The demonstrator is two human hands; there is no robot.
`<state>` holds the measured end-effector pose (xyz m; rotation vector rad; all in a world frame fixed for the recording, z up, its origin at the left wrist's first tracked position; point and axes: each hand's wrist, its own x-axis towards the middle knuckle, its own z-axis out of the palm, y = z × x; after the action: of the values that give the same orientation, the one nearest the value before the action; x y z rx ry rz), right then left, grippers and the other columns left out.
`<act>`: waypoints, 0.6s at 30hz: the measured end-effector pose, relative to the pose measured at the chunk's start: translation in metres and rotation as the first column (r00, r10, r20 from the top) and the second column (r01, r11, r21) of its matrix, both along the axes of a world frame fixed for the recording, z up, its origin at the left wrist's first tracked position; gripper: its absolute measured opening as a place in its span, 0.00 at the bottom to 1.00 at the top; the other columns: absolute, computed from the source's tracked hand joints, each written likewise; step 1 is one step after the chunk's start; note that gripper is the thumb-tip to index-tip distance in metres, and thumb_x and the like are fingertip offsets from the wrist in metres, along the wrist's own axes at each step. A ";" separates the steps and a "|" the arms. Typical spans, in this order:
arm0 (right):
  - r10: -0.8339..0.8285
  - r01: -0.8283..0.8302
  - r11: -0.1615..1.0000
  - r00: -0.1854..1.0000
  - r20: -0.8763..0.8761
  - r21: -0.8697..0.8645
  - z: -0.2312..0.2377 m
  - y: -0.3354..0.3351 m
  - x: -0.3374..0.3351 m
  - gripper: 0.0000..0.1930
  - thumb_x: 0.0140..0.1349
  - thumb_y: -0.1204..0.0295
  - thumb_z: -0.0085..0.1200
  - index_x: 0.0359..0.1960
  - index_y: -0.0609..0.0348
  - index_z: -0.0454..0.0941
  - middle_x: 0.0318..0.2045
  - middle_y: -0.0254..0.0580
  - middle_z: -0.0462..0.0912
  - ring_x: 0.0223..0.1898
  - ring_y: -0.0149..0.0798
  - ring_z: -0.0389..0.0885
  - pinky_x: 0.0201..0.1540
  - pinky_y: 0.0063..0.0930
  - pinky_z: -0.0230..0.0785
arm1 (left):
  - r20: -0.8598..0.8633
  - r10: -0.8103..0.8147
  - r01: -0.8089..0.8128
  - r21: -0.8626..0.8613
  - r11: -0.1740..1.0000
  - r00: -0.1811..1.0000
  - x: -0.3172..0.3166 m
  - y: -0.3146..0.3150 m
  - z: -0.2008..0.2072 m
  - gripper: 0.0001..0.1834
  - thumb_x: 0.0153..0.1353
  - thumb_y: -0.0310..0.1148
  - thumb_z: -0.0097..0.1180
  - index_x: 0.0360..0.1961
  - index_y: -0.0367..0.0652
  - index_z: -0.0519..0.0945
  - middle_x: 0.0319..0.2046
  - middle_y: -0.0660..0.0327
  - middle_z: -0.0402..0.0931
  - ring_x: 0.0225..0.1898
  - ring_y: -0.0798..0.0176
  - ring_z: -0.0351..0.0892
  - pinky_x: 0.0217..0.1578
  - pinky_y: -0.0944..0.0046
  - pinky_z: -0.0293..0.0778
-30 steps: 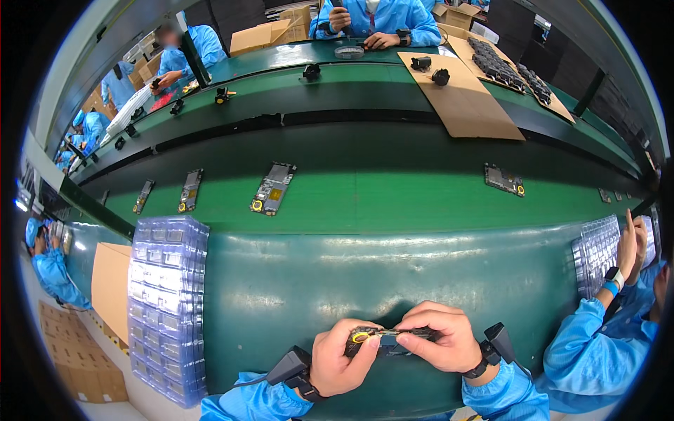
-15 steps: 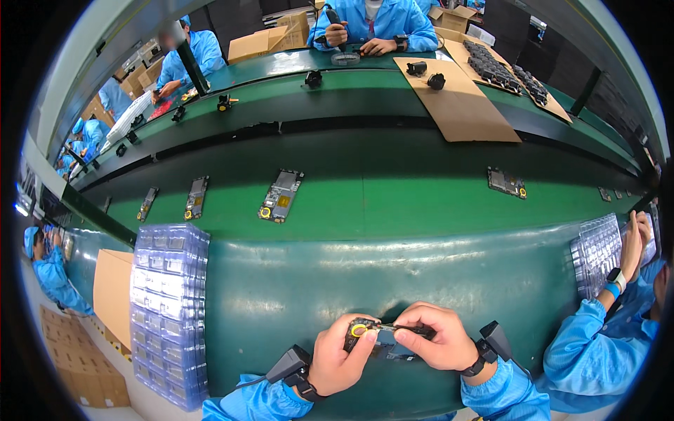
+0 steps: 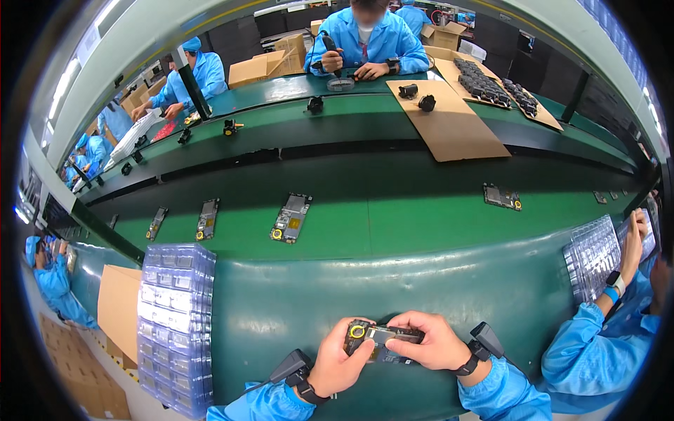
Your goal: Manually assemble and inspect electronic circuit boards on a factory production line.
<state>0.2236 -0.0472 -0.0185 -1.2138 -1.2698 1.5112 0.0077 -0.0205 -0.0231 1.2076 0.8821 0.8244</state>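
Left hand (image 3: 340, 361) and right hand (image 3: 438, 344) gripped a flat dark board (image 3: 382, 335), its round yellow ring (image 3: 357, 325) at nine o'clock.

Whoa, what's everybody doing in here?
Someone is holding a small circuit board over a green table. The left hand grips one end and the right hand the other, with both thumbs on the near side. More boards lie on the green strip beyond the table, and a stack of clear plastic trays sits on the left. Across the way, another person in blue holds a black tool.
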 end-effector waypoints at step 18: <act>0.061 -0.060 0.998 0.961 -0.270 0.011 -0.016 0.001 -0.002 0.13 0.68 0.75 0.62 0.52 0.63 0.79 0.40 0.35 0.86 0.40 0.23 0.82 0.42 0.20 0.75 | 0.022 0.003 -0.002 -0.056 0.998 1.000 -0.005 0.009 -0.005 0.14 0.67 0.26 0.60 0.52 0.35 0.77 0.40 0.62 0.81 0.41 0.74 0.78 0.43 0.70 0.76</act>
<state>0.2220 -0.0460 -0.0343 -0.9355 -1.1338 1.6551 0.0023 -0.0112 -0.0282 1.1464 0.8835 0.8086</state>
